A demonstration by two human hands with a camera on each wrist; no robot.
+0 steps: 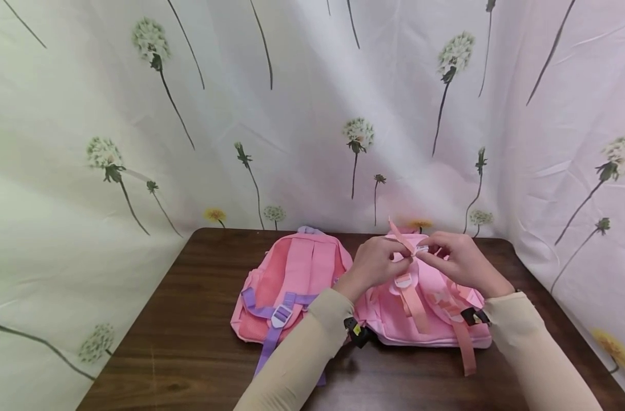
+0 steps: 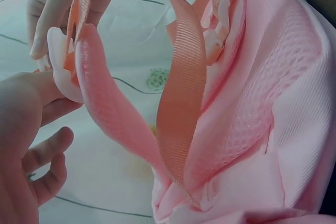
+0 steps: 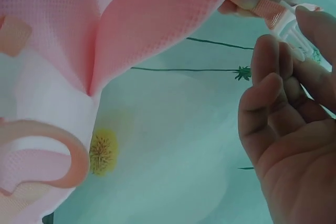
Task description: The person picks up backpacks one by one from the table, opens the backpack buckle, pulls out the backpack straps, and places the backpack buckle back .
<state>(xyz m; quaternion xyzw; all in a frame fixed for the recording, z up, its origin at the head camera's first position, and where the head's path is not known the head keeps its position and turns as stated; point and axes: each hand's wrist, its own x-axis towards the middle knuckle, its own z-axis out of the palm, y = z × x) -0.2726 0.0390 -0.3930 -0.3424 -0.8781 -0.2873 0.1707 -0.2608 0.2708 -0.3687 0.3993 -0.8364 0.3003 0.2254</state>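
A pink backpack (image 1: 389,319) lies on the right of the table, its padded straps and peach webbing facing up. Over its top, my left hand (image 1: 376,262) pinches a peach webbing strap (image 3: 270,9) close to a pale plastic buckle (image 3: 292,29). From the other side, my right hand (image 1: 458,260) pinches that buckle between thumb and fingers. In the left wrist view, the webbing (image 2: 181,77) arches beside a padded shoulder strap (image 2: 107,95), and the buckle sits at that strap's end. Fingers partly cover the buckle in the head view.
A second pink backpack (image 1: 312,257) with purple straps (image 1: 273,337) lies to the left, partly behind my left forearm. Both bags rest on a dark wooden table (image 1: 173,337). A flower-printed curtain (image 1: 302,125) hangs behind the table and at its sides.
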